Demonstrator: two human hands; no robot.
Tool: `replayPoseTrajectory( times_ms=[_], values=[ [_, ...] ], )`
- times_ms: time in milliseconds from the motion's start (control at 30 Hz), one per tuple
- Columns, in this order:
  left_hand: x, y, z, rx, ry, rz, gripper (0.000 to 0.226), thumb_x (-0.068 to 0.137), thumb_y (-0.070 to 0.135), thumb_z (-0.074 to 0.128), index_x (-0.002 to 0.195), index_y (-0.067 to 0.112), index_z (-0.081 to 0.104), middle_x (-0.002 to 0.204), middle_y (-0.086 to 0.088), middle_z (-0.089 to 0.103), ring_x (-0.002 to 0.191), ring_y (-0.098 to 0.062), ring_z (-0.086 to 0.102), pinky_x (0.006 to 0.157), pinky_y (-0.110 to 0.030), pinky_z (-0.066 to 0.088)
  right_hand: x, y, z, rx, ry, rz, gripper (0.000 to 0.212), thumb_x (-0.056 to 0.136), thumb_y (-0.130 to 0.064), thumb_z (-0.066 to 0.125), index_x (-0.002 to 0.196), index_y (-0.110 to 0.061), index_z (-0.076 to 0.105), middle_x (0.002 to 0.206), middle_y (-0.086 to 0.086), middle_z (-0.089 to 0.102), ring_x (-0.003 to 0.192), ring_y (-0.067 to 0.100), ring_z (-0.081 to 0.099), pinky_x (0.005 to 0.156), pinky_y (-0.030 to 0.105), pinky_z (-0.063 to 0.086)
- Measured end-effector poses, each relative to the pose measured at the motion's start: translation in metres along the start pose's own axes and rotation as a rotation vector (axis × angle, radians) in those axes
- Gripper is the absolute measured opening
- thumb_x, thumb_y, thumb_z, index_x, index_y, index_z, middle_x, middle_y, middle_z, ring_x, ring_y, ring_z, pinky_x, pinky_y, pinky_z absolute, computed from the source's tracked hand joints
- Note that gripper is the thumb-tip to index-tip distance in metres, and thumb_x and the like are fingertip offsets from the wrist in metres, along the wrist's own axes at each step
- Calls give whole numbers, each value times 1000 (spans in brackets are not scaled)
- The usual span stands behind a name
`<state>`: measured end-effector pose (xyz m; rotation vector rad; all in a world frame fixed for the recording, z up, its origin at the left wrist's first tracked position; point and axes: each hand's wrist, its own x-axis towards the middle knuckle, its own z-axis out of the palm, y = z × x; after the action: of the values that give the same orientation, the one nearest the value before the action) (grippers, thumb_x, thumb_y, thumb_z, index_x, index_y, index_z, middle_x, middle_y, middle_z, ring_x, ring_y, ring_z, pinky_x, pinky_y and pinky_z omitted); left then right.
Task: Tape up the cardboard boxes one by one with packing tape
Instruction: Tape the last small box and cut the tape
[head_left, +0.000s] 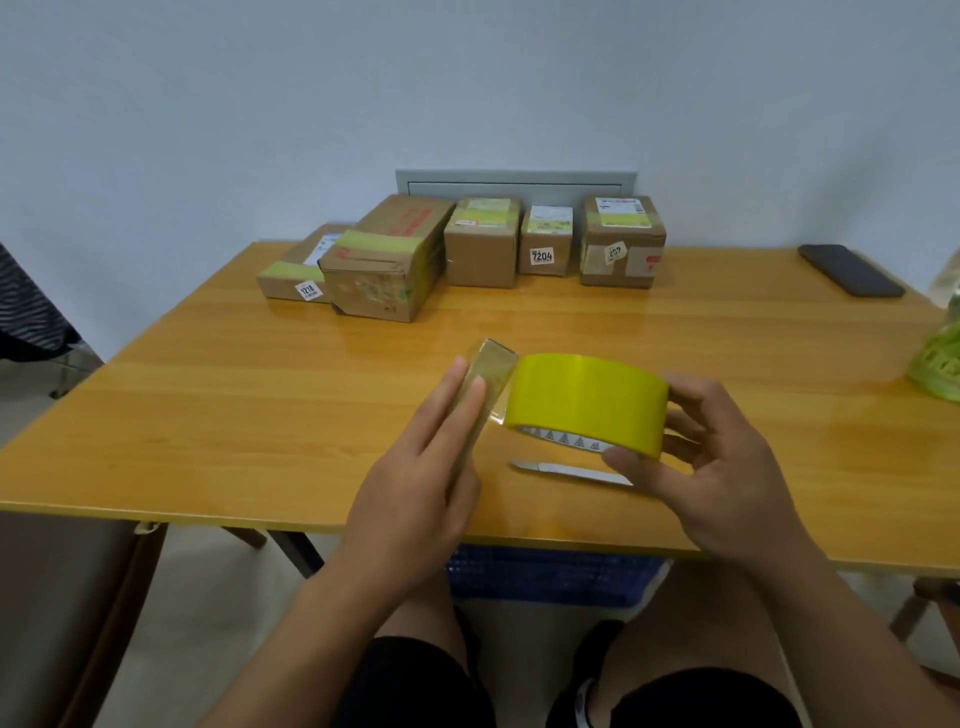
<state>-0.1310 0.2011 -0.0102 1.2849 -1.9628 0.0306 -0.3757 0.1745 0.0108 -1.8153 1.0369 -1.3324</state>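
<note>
Five boxes (488, 244) sit in a row along the far edge of the tabletop (208, 395), well apart from my hands. Several already carry yellow-green strips; I can't tell which are unsealed.

Step in hand: peeling a length off the tape roll (587, 400). My right hand (711, 467) grips the yellow roll, fingers (691, 415) curled around its right side and thumb at the near rim. My left hand (415, 493) pinches the pulled-out tape end (493, 374) between thumb and straight fingers; the strip runs from the roll's left side up over them. Roll and hands are held above the near-middle tabletop.

Next move, my guess: bring one box near, stick the free end on its seam, draw the roll across. That needs a hand freed or the roll carried to the far row.

Around:
- small knife (571, 472) lies flat on the tabletop under the roll, partly hidden by my right hand; likely for cutting
- dark phone (852, 270) far right
- green bag (940, 364) at right edge
- blue crate (550, 577) under the near edge, by my knees
- striped fabric (26, 306) at left

Nothing lies between my hands and the boxes. Main risk: the loose strip sticking to itself.
</note>
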Motion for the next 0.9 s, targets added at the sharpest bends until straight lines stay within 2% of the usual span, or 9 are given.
replayPoseTrajectory(
  times_ms=[200,300,367,400,467,533,733,833,900],
  values=[
    [12,-2,6,129,-10,11,78,81,-11,61,151,11,36,161,-6,26,129,-31,52,71,-28,49,5,-8,-11,-79,34,-81,52,65,-69,72,112,-60,49,117,-32,59,110,-5,60,82,12,52],
    [15,-2,5,56,8,-34,76,85,-6,60,152,16,33,162,1,24,130,-13,49,73,-17,43,9,-6,-11,-116,24,-109,52,68,-62,72,114,-59,47,118,-33,58,112,-6,59,82,10,51],
    [20,2,4,-60,51,-83,71,89,2,56,153,18,33,162,6,24,135,10,34,88,-5,38,13,-1,-8,-94,22,-83,52,68,-62,72,114,-59,47,119,-32,58,112,-5,59,83,11,51],
    [22,4,4,-122,77,-112,68,89,6,55,153,19,33,161,7,26,139,12,27,98,-3,32,16,2,-6,-86,20,-71,52,68,-64,72,113,-60,47,118,-32,58,111,-5,60,83,12,51],
    [27,8,5,-252,112,-190,67,90,13,54,153,20,32,159,7,31,143,5,24,112,-16,30,21,8,-5,-85,21,-57,51,69,-63,72,112,-61,46,118,-34,57,111,-5,60,84,12,51],
    [30,11,4,-373,121,-273,67,91,19,54,153,24,31,156,11,35,142,2,29,115,-31,36,26,11,-5,-80,17,-49,48,73,-56,74,110,-64,45,116,-37,56,110,-7,59,85,12,51],
    [33,9,5,-744,115,-422,60,95,17,60,143,48,42,146,8,50,133,-23,50,98,-51,51,39,20,-5,-72,-40,-36,51,74,-52,74,114,-63,44,119,-37,54,115,-4,56,88,14,51],
    [39,11,5,-801,142,-479,60,96,8,59,132,55,52,142,7,53,124,-25,58,86,-46,58,48,21,-4,-61,-53,-31,50,76,-51,72,118,-53,45,118,-35,54,114,-4,55,86,13,50],
    [46,11,4,-892,167,-578,56,96,4,56,125,52,56,132,10,60,107,-20,68,74,-36,61,59,19,1,-56,-62,-12,53,75,-48,73,119,-49,44,119,-29,55,111,-3,56,85,15,51]
  ],
)
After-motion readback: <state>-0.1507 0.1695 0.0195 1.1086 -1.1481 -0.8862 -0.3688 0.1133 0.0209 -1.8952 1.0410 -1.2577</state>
